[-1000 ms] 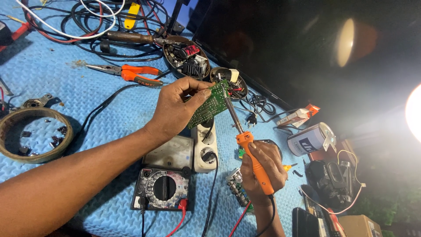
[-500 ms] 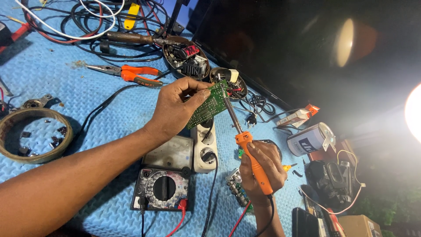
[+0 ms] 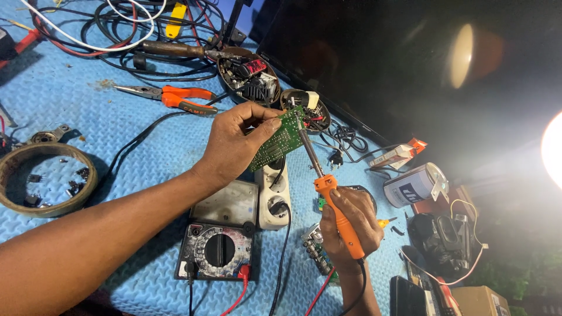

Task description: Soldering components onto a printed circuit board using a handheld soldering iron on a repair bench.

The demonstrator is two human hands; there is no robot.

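Your left hand (image 3: 237, 143) pinches green circuit board (image 3: 280, 140) by its near edge, fingers closed on it; board raised above bench (image 3: 117, 123), tilted, solder side with pale dots toward you; rectangular, narrow; your right hand (image 3: 349, 225) wraps shut round orange handle of soldering iron (image 3: 328, 193); metal shaft slants up-left, tip touching board's upper right edge; white power strip (image 3: 274, 196) lies just below board; analogue multimeter (image 3: 219, 240) near your left wrist; orange pliers (image 3: 175, 96) well apart, upper left.
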